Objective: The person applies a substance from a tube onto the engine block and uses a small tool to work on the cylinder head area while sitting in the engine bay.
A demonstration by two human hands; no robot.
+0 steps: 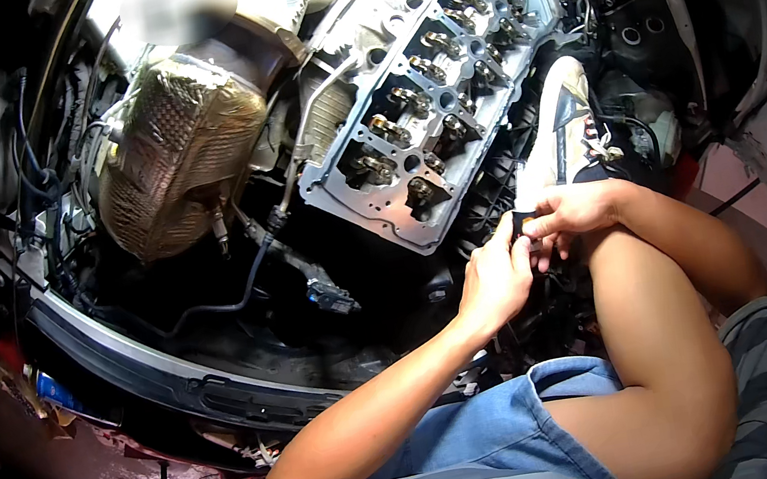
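Engine head (432,111), upper centre: uncovered, not yet closed; left hand (494,282) and right hand (576,206), right of centre: fingers pinching dark part (521,219) (unfitted).

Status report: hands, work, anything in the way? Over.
Left hand and right hand pinch small dark piece, mostly hidden. Exposed engine head beyond, left. Shoe just past the hands, possibly crowding.

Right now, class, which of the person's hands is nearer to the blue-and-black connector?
Left. The left hand is right of the connector, across a gap; the right hand lies farther right, near the light shoe.
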